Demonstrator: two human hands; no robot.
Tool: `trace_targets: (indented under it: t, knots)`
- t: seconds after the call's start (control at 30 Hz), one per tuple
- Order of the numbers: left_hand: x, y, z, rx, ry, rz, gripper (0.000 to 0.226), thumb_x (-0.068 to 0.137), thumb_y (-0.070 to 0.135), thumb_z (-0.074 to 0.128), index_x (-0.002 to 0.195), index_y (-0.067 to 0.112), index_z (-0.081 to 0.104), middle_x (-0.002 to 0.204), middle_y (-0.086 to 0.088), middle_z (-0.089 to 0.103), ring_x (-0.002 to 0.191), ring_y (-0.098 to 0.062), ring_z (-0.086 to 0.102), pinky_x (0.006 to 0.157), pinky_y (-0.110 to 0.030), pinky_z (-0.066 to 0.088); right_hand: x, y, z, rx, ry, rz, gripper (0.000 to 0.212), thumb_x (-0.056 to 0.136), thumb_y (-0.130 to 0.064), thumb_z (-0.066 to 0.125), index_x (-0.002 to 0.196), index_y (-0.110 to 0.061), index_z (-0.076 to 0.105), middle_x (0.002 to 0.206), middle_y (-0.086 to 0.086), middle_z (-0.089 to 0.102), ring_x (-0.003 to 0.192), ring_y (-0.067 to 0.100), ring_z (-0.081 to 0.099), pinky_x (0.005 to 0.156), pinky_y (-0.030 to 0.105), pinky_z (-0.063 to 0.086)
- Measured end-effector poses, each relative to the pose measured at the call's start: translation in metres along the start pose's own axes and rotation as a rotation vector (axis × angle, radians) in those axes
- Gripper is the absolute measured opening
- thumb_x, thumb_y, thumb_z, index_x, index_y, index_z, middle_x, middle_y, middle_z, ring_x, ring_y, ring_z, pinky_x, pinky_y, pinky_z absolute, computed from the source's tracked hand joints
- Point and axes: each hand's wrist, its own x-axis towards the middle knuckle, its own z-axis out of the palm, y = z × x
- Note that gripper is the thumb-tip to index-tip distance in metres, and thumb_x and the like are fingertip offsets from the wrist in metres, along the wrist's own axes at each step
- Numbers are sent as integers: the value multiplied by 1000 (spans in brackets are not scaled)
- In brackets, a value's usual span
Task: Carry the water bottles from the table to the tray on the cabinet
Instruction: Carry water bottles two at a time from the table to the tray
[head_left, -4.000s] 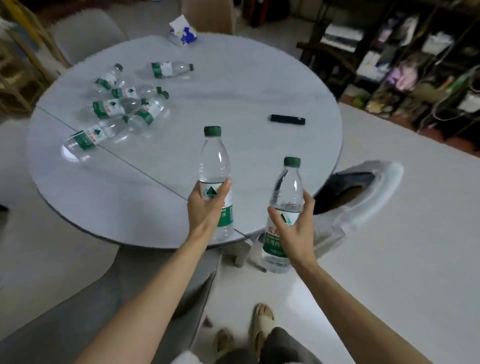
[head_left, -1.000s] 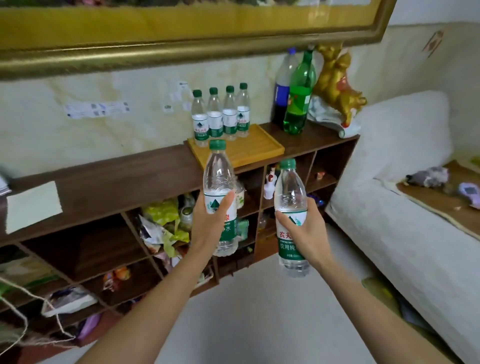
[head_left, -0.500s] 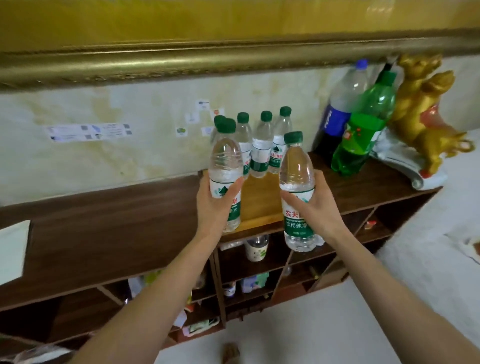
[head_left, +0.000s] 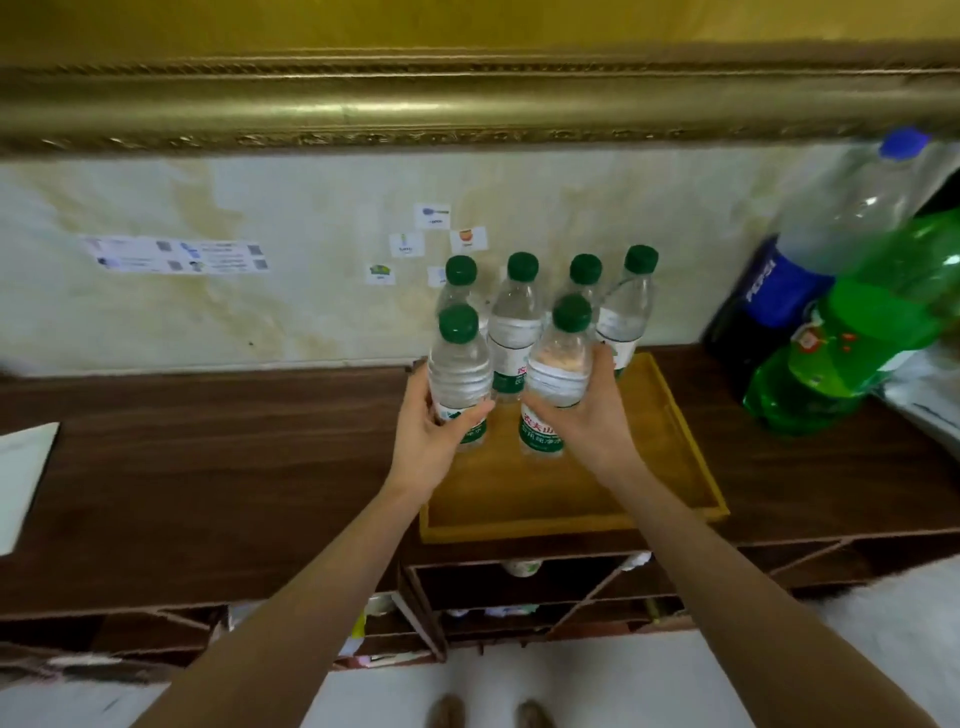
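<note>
Left bottle: a clear water bottle (head_left: 460, 376) with a green cap and a green-and-white label, upright, held over the back left part of the tray; whether its base touches the tray floor cannot be told.
Right bottle: a second bottle of the same kind (head_left: 557, 382), upright, just beside the first, its base low over the middle of the tray; contact with the tray cannot be told.
Left hand: the left hand (head_left: 434, 434) is wrapped around the label band of the left bottle, thumb (head_left: 470, 415) across the front, the other fingers curled tight behind the bottle and mostly hidden.
Right hand: the right hand (head_left: 592, 415) grips the right bottle at its label, thumb in front on the left, fingers closed round the right side, one fingertip (head_left: 602, 353) showing beside the bottle's shoulder.
Back row: four more bottles (head_left: 514, 317) with green caps stand upright in a line along the back of the tray, directly behind the two held ones.
Tray: a yellow wooden tray (head_left: 675, 457) with a low rim, its front half bare.
Cabinet: a dark brown wooden cabinet (head_left: 208, 467) carries the tray on its top; open shelves below hold small items too blurred to name.
Right of tray: a large blue-labelled soda bottle (head_left: 810, 249) and a large green bottle (head_left: 852, 338) stand on the cabinet top, apart from the tray.
Left edge: a white sheet of paper (head_left: 21, 483) lies on the cabinet top.
Wall: small stickers (head_left: 179, 254) on a pale wall, under a gold picture frame (head_left: 415, 104).
</note>
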Motion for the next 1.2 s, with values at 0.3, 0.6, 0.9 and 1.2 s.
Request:
trace_targets:
  t: [0.3, 0.6, 0.9, 1.2]
  knots:
    - [11, -20, -1, 89, 26, -95, 66, 77, 9, 79, 135, 15, 48, 122, 7, 63, 107, 8, 60, 87, -10, 48, 14, 35, -4, -67, -141, 67, 87, 70, -30, 84, 139, -29, 32, 125, -18, 53, 114, 2, 49, 101, 29, 42]
    - [13, -35, -10, 224, -53, -103, 78, 76, -1, 77, 142, 16, 39, 132, 6, 57, 126, -6, 52, 107, -25, 42, 10, 48, -4, -136, -217, 82, 86, 67, -14, 85, 139, -25, 39, 138, -5, 53, 126, 7, 47, 106, 28, 37]
    - [13, -36, -8, 320, -5, -52, 78, 76, 6, 79, 143, 17, 40, 134, 7, 53, 126, -6, 50, 100, -10, 42, 16, 47, 18, -235, -130, 17, 81, 65, -31, 86, 133, -26, 43, 127, -9, 61, 117, 11, 56, 98, 34, 49]
    - [7, -35, -4, 384, -10, -5, 75, 82, 15, 74, 146, 22, 36, 142, 5, 47, 132, -8, 45, 111, -40, 41, 25, 48, 29, -232, -121, 4, 75, 66, -31, 85, 125, -28, 39, 125, -6, 60, 117, 14, 56, 96, 42, 52]
